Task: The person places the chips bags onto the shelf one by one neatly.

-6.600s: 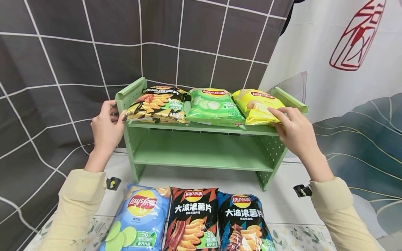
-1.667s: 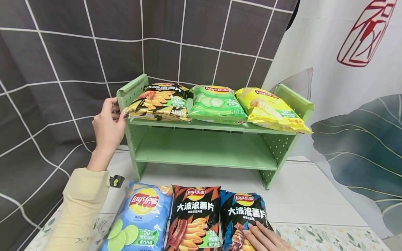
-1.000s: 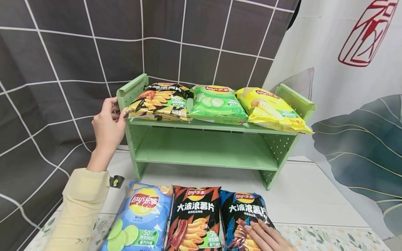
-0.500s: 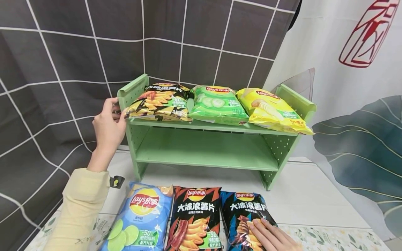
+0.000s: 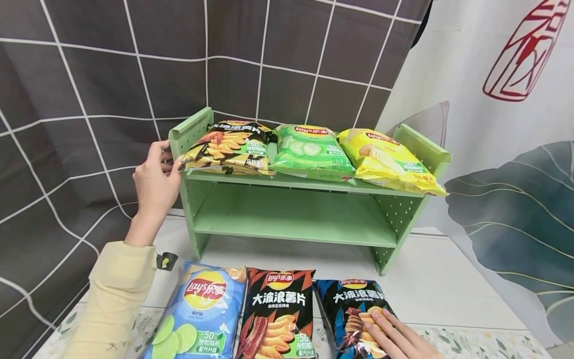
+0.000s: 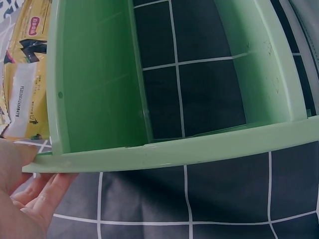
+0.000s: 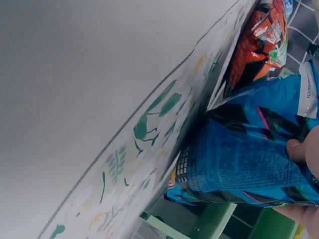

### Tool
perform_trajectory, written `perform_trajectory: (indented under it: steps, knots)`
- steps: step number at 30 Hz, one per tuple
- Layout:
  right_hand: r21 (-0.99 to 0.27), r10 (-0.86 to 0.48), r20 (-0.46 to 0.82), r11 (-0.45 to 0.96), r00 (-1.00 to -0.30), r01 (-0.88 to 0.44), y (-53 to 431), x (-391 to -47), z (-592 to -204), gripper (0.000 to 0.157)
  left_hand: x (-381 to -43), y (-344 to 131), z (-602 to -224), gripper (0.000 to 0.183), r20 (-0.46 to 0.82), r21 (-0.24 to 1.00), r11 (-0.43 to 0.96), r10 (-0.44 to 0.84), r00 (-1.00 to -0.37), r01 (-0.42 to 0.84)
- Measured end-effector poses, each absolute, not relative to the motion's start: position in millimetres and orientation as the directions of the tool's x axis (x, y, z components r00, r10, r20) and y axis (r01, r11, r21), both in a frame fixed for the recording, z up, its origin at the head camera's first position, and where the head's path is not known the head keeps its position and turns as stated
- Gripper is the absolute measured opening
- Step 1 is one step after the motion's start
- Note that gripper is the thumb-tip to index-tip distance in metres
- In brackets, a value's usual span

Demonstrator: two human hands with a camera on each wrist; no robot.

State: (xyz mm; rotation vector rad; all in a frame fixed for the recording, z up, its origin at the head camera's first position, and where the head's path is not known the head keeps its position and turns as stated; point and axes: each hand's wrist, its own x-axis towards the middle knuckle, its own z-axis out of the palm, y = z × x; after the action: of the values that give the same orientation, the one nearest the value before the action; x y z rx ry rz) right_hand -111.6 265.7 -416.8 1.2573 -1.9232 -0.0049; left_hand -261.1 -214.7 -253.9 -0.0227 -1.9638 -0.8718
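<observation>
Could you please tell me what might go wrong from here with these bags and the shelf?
The yellow bag pokes past the front edge of the shelf, so a bump might tip it off.
The right hand pinches the dark blue bag between thumb and fingers; too firm a squeeze could crush the chips.
The left hand grips the shelf's side; a tug there might shift everything on top.

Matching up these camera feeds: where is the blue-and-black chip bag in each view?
Head: blue-and-black chip bag at the bottom, right of centre, in the right hand.
Left wrist: not in it.
Right wrist: right half, large.
Shared landmark: green rack, visible in all three.
</observation>
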Motion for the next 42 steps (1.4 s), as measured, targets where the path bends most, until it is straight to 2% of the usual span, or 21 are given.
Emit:
perform_trajectory:
  steps: [2,6,11,15,16,19,23,25,27,29,32,36,38,42]
  knots:
    - [0.424,-0.774,0.612,0.493,-0.161,-0.760,266,-110,-413,0.058,-260,-215,-254,0.032,0.773,0.564,0.745,-0.325,-0.545,0.356]
    - [0.424,-0.778,0.589,0.530,-0.221,-0.734,266,-101,-403,0.060,-260,-215,-253,0.033,0.774,0.562,0.747,-0.324,-0.544,0.355]
    - [0.422,-0.761,0.607,0.554,-0.231,-0.718,263,-94,-390,0.057,-259,-216,-253,0.033,0.777,0.561,0.747,-0.327,-0.538,0.356]
    - [0.360,-0.718,0.635,0.601,-0.285,-0.713,259,-88,-378,0.058,-259,-217,-254,0.033,0.776,0.564,0.746,-0.331,-0.537,0.354]
    - [0.357,-0.713,0.645,0.600,-0.276,-0.716,258,-88,-375,0.058,-258,-217,-254,0.033,0.775,0.564,0.746,-0.332,-0.537,0.354]
    - [0.305,-0.690,0.638,0.634,-0.342,-0.711,253,-85,-365,0.061,-258,-217,-253,0.033,0.776,0.564,0.746,-0.331,-0.537,0.355]
    - [0.250,-0.633,0.679,0.676,-0.372,-0.694,240,-87,-351,0.050,-258,-216,-253,0.033,0.776,0.564,0.745,-0.331,-0.537,0.356]
    - [0.230,-0.587,0.731,0.690,-0.346,-0.686,230,-90,-347,0.045,-258,-216,-252,0.033,0.776,0.563,0.745,-0.328,-0.539,0.357]
    - [0.208,-0.542,0.787,0.681,-0.293,-0.702,218,-94,-342,0.042,-259,-216,-252,0.033,0.776,0.562,0.746,-0.324,-0.542,0.358]
    - [0.187,-0.516,0.810,0.678,-0.279,-0.711,207,-98,-338,0.041,-259,-215,-252,0.033,0.775,0.562,0.745,-0.324,-0.543,0.358]
    - [0.207,-0.508,0.836,0.645,-0.209,-0.735,192,-111,-333,0.037,-259,-216,-252,0.033,0.774,0.563,0.747,-0.327,-0.542,0.354]
    - [0.241,-0.520,0.838,0.625,-0.166,-0.743,175,-127,-331,0.037,-260,-216,-253,0.033,0.773,0.563,0.750,-0.329,-0.542,0.347]
    - [0.251,-0.522,0.838,0.627,-0.159,-0.738,168,-135,-332,0.037,-261,-216,-253,0.032,0.770,0.565,0.750,-0.328,-0.547,0.345]
    - [0.246,-0.539,0.816,0.649,-0.207,-0.720,156,-145,-331,0.041,-261,-215,-254,0.033,0.767,0.567,0.747,-0.326,-0.552,0.347]
